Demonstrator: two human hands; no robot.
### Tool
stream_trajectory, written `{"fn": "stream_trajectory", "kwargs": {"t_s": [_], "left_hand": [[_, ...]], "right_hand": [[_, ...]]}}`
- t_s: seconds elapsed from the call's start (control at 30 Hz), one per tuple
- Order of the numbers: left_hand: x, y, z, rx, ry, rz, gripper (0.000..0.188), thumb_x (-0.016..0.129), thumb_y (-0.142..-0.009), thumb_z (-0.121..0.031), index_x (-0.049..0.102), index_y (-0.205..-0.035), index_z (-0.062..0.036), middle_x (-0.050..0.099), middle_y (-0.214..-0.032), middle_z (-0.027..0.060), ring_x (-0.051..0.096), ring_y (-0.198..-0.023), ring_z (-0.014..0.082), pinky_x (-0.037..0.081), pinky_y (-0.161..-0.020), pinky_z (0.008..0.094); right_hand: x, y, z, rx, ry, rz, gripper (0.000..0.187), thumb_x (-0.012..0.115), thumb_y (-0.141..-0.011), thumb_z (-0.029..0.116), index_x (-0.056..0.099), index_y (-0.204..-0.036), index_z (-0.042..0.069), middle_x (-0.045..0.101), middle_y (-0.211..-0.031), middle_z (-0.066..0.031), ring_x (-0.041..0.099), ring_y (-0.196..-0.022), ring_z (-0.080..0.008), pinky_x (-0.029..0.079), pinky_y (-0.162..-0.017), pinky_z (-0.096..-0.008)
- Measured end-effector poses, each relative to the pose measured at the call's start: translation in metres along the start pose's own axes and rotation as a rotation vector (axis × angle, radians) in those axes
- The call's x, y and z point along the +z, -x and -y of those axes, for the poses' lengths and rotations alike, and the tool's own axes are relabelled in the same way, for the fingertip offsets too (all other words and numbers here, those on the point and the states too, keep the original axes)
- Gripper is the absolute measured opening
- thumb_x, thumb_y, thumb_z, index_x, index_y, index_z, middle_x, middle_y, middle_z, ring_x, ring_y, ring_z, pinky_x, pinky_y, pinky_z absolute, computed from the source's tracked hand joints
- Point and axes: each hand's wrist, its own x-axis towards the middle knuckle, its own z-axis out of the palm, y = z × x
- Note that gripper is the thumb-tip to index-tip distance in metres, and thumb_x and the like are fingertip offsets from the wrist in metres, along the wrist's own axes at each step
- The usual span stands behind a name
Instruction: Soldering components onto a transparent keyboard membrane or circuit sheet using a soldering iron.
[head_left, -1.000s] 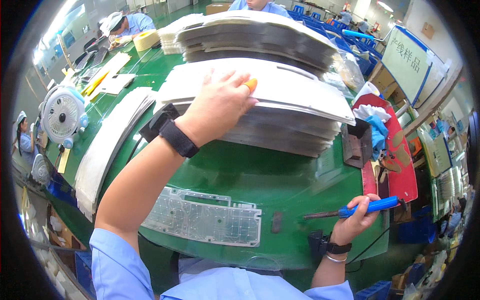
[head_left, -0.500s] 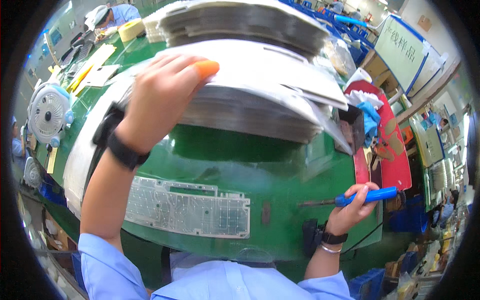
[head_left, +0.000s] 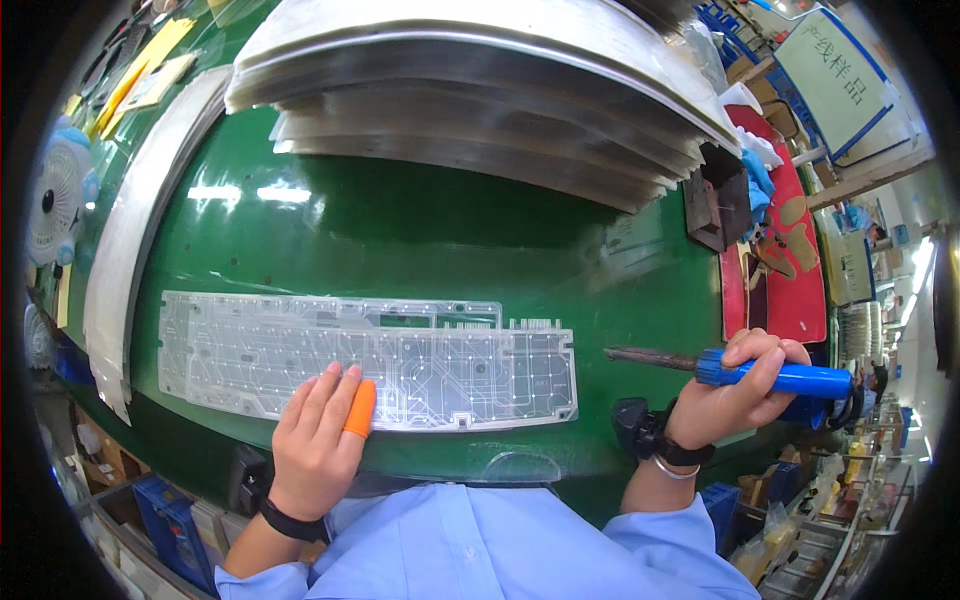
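My left hand [head_left: 322,430] lies palm down, fingers stretched out, on clear plastic keyboard membrane sheets [head_left: 470,370] with fine circuit lines. One of its digits wears an orange finger cot [head_left: 360,408]. The sheets overlap on the green tabletop, their edges slightly offset. To the right, my right hand [head_left: 735,395] is wrapped round the blue handle of a soldering iron [head_left: 800,380]. Its dark metal tip points left, above the table and apart from the sheets' right end.
A tall stack of pale sheets [head_left: 480,120] spans the table's far side. A long flat metal strip [head_left: 150,220] lies at the left, near a white fan [head_left: 55,195]. On the right stand a dark box [head_left: 718,205] and a red board [head_left: 800,270] with cloths and tools.
My left hand has come down from the stack of pale sheets onto the membranes, where overlapping sheets now show. My right hand still grips the soldering iron. The view has shifted.
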Motion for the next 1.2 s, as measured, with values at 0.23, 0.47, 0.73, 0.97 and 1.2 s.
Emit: {"fn": "stream_trajectory", "kwargs": {"t_s": [0.23,0.47,0.73,0.97,1.2], "left_hand": [[0.003,0.002,0.006,-0.060,0.118,-0.006,0.050,0.049,-0.086,-0.046,0.063,-0.093,0.0007,0.057,-0.115,0.0162,0.051,-0.111,0.0346,0.042,-0.090,0.0466],[0.004,0.003,0.007,-0.063,0.164,0.006,0.052,0.048,-0.086,-0.046,0.063,-0.096,0.0019,0.057,-0.116,0.0154,0.050,-0.112,0.0338,0.039,-0.093,0.0470],[-0.015,-0.018,-0.006,-0.028,0.202,-0.006,0.035,0.061,-0.079,-0.033,0.063,-0.091,0.0000,0.057,-0.116,0.0150,0.051,-0.111,0.0339,0.037,-0.094,0.0487],[-0.004,-0.084,-0.038,0.087,0.327,0.281,0.045,0.065,-0.073,-0.036,0.062,-0.105,-0.0059,0.045,-0.129,0.0128,0.036,-0.125,0.0354,0.026,-0.102,0.0512],[0.040,-0.101,-0.050,0.314,0.422,0.175,0.042,0.059,-0.075,-0.045,0.063,-0.103,-0.0136,0.040,-0.134,0.0116,0.024,-0.131,0.0371,0.016,-0.104,0.0579]], "right_hand": [[0.022,0.021,0.010,-0.017,-0.145,0.274,0.015,0.048,-0.086,0.007,0.040,-0.098,0.004,0.050,-0.053,-0.0067,0.043,-0.044,-0.0115,0.033,-0.045,-0.0246],[0.028,0.028,0.009,0.025,-0.100,0.339,0.015,0.048,-0.086,0.008,0.039,-0.097,0.004,0.050,-0.053,-0.0067,0.043,-0.044,-0.0115,0.034,-0.048,-0.0244],[0.027,0.031,0.005,0.017,-0.066,0.397,0.015,0.049,-0.087,0.011,0.039,-0.096,0.005,0.050,-0.052,-0.0059,0.044,-0.043,-0.0117,0.036,-0.052,-0.0260],[0.020,0.015,0.001,0.072,0.013,0.185,0.019,0.047,-0.089,0.016,0.040,-0.101,0.003,0.046,-0.056,-0.0030,0.041,-0.050,-0.0091,0.033,-0.052,-0.0234],[-0.010,-0.004,-0.019,0.083,-0.010,0.031,0.020,0.047,-0.090,0.021,0.044,-0.096,0.003,0.043,-0.059,-0.0012,0.038,-0.055,-0.0084,0.031,-0.053,-0.0240]]}}
